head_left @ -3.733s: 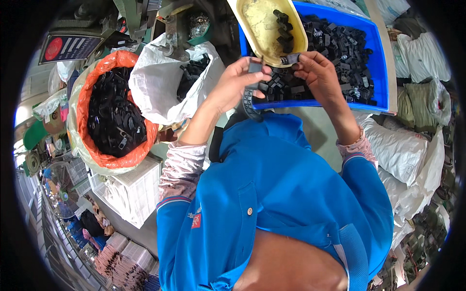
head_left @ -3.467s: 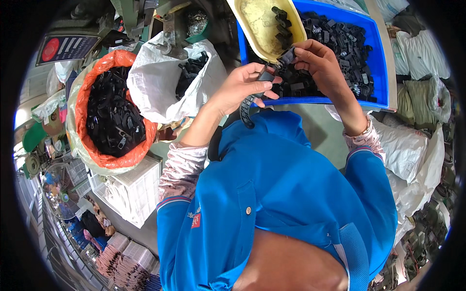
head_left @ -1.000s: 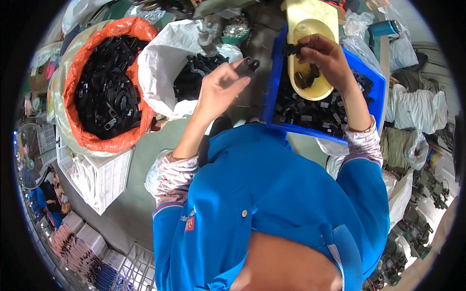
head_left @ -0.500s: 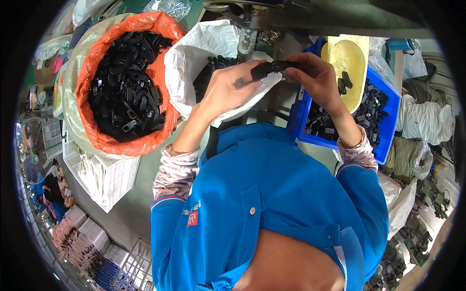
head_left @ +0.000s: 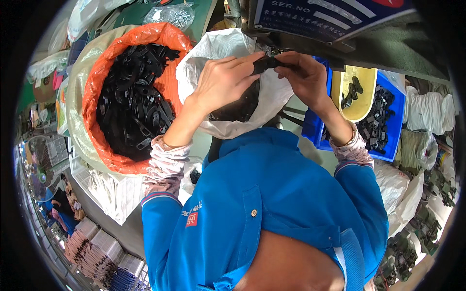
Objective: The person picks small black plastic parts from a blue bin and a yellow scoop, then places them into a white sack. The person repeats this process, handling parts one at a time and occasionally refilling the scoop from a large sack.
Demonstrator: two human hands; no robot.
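Hands meet over an open white sack (head_left: 213, 53) at a crowded workbench. My left hand (head_left: 221, 82) and my right hand (head_left: 303, 77) share one small black plastic part (head_left: 268, 63), held up between them just under the dark edge of a machine (head_left: 340, 34). The fingers of my left hand are drawn together and pinched on the part's near end, thumb under and fingertips on top; those of my right hand are clamped on its far end, knuckles bent toward me. The part sits level, above the sack's mouth, clear of the black pieces (head_left: 238, 104) heaped inside it.

To my left, a big sack lined in orange (head_left: 167, 41) stands just beside the white one, piled with black plastic buckles (head_left: 131, 104). To my right, a blue bin (head_left: 395, 114) holds more small black parts, with a yellow scoop (head_left: 361, 104) resting in it and carrying a few pieces of its own. Patterned sleeve covers (head_left: 165, 162) wrap both of my forearms above the cuffs of a blue jacket (head_left: 272, 203). White cloth bundles (head_left: 427, 109) lie beyond the bin.
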